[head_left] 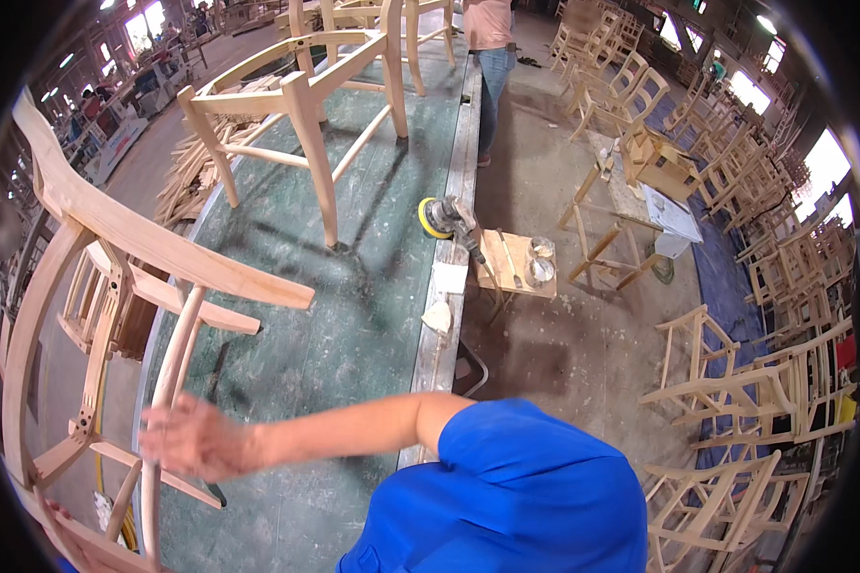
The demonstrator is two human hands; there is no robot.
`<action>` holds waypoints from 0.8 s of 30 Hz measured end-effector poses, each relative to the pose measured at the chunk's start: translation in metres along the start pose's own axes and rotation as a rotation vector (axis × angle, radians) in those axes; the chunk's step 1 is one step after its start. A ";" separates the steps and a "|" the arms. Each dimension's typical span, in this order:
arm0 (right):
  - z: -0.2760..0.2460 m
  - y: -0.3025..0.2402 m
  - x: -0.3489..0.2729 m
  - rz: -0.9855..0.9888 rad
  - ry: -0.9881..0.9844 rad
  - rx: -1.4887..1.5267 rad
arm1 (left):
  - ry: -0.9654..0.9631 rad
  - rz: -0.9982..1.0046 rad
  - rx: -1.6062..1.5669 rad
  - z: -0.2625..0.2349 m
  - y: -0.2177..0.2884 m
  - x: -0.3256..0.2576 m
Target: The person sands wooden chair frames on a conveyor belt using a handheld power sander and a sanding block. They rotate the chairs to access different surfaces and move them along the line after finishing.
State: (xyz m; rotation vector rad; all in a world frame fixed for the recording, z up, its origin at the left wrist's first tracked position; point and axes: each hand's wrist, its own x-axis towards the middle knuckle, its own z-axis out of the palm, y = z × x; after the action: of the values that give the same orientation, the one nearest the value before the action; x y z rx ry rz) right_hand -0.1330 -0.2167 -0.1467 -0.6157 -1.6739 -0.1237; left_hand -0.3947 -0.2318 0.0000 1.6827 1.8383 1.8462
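A bare, light wooden chair frame (162, 239) lies tipped over at the left edge of the green-topped workbench (287, 372). My right arm reaches across to it from the lower middle. My right hand (196, 439) is at a round rail (174, 358) of the frame; motion blurs its fingers, so their grip is unclear. At the lower left edge, my left hand (59, 516) shows only in part, its fingers closed over a lower piece of the same frame. The rest of that hand is hidden behind the wood.
Another chair frame (311, 143) stands upright farther along the bench. A sander (440, 218) with a yellow pad and a white lump (438, 317) sit on the bench's right edge. Beside it is a low board (492, 272) with bowls. A person (494, 86) stands beyond; chairs (736, 382) line the right.
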 end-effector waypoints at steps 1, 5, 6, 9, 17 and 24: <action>-0.012 0.020 -0.001 -0.017 0.019 -0.051 | -0.001 -0.026 -0.004 -0.001 -0.002 0.009; -0.043 0.065 0.004 0.234 0.015 -0.210 | -0.033 -0.170 -0.095 -0.016 -0.039 0.037; -0.032 0.048 0.000 0.215 -0.011 -0.151 | -0.043 -0.206 -0.106 -0.020 -0.047 0.042; 0.006 -0.012 -0.004 0.113 -0.051 0.028 | -0.059 -0.302 -0.180 -0.010 -0.055 0.050; -0.028 0.087 -0.009 0.163 0.025 -0.352 | -0.090 -0.346 -0.296 0.012 -0.047 0.048; 0.019 0.091 -0.039 -0.042 -0.083 -0.217 | -0.100 -0.371 -0.253 0.026 -0.058 0.063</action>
State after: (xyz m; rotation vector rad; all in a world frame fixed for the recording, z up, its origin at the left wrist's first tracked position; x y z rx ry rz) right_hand -0.1051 -0.1439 -0.2108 -0.7571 -1.7676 -0.3164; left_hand -0.4392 -0.1551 -0.0105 1.2296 1.6571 1.7182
